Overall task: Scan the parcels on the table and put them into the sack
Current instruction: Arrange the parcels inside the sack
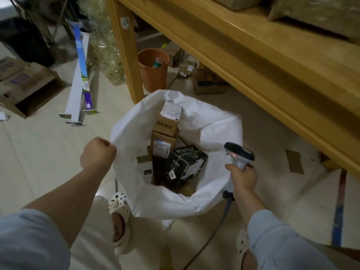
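A white sack [212, 123] stands open on the floor in front of my feet. Inside it lie a black printed box [185, 164] and two brown cardboard parcels with labels, the upper one [167, 118] stacked on the lower one [162, 146]. My left hand [98, 153] grips the sack's left rim in a fist and holds it open. My right hand [243, 177] holds a grey handheld scanner [238, 152] by its handle at the sack's right rim; its dark head points left over the opening. More parcels [315, 11] sit on the wooden table at top right.
The yellow wooden table [253, 55] runs along the right, one leg just behind the sack. Beneath it stand an orange bucket [153, 71] and small boxes. A long white carton [79, 78] and an open cardboard box [25, 86] lie on the floor at left. The scanner cable [214, 232] trails down between my feet.
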`<action>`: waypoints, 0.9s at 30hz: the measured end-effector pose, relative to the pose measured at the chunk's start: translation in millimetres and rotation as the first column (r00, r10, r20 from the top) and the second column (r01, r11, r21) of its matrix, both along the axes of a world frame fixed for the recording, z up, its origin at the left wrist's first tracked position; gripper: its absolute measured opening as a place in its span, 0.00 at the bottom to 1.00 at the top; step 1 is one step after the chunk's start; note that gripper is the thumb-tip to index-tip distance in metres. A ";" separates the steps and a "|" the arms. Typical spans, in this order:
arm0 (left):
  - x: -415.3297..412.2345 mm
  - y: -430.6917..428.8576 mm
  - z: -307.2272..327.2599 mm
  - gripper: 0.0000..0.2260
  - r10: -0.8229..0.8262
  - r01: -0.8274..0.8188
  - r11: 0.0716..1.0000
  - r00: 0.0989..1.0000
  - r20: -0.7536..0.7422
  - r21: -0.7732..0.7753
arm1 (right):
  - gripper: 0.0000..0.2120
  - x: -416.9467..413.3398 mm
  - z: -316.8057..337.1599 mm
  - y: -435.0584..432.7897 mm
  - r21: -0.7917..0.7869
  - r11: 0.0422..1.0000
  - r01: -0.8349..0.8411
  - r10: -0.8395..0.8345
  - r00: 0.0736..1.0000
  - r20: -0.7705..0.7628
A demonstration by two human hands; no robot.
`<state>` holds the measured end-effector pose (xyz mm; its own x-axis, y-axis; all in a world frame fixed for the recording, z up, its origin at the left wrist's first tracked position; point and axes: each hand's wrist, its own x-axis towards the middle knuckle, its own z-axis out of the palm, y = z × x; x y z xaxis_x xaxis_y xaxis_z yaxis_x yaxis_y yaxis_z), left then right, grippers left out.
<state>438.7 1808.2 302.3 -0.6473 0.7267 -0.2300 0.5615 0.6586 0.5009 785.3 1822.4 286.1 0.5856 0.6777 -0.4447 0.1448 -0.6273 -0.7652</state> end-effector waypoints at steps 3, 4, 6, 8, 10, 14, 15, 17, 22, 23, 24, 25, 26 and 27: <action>-4.6 2.6 -10.4 0.06 -0.031 0.027 0.988 0.999 -0.027 -0.152 | 0.21 -0.8 -0.6 0.3 -0.050 0.999 -0.004 0.003 1.000 -0.015; -4.8 5.2 -11.9 0.05 -0.028 0.022 0.984 0.999 -0.028 -0.175 | 0.21 -0.1 -0.3 1.3 -0.060 0.998 -0.011 0.010 1.000 -0.015; -5.8 10.7 -14.3 0.05 -0.007 0.004 0.981 1.000 -0.016 -0.192 | 0.22 1.8 1.1 4.8 -0.074 0.997 -0.012 0.010 1.000 -0.026; -6.2 17.5 -13.4 0.05 0.019 -0.016 0.985 1.000 0.018 -0.174 | 0.22 5.1 3.6 8.7 -0.082 0.997 0.014 -0.019 0.998 -0.057; -4.2 24.3 -8.3 0.05 0.020 -0.014 0.992 0.999 0.050 -0.125 | 0.22 8.5 6.2 11.2 -0.083 0.996 0.031 -0.039 0.995 -0.095; 10.9 25.4 6.2 0.09 -0.045 0.045 0.996 0.999 -0.004 0.080 | 0.21 8.3 10.0 4.6 0.003 1.000 0.031 -0.030 0.997 -0.070; 14.9 22.0 6.6 0.11 -0.036 0.041 0.990 0.999 -0.039 0.132 | 0.22 6.7 10.3 1.9 0.043 0.999 0.023 -0.020 0.998 -0.055; 18.0 12.8 0.8 0.12 -0.002 0.014 0.988 0.997 -0.079 0.154 | 0.24 3.7 7.9 -2.2 0.049 0.999 -0.020 0.022 0.999 -0.032; 16.7 0.7 -15.6 0.15 -0.014 0.014 0.997 1.000 0.006 -0.071 | 0.23 3.6 6.7 -5.4 -0.123 0.989 -0.085 0.074 0.993 -0.097; 21.1 1.4 -14.5 0.15 -0.044 0.042 0.994 0.999 -0.014 -0.098 | 0.23 3.6 7.6 -5.5 -0.126 0.987 -0.097 0.082 0.990 -0.117; 26.7 2.7 -13.5 0.15 -0.082 0.075 0.989 0.995 -0.053 -0.127 | 0.22 3.4 8.8 -5.5 -0.120 0.987 -0.102 0.086 0.987 -0.133; 33.3 3.4 -11.1 0.17 -0.128 0.111 0.980 0.987 -0.098 -0.162 | 0.22 3.4 9.7 -5.9 -0.109 0.989 -0.100 0.084 0.986 -0.140; 40.3 3.5 -8.3 0.20 -0.178 0.149 0.970 0.974 -0.142 -0.193 | 0.22 2.9 11.7 -7.1 -0.098 0.990 -0.097 0.082 0.987 -0.140; 47.2 2.9 -5.6 0.24 -0.236 0.195 0.957 0.954 -0.186 -0.213 | 0.22 2.2 14.5 -9.0 -0.089 0.991 -0.097 0.084 0.987 -0.138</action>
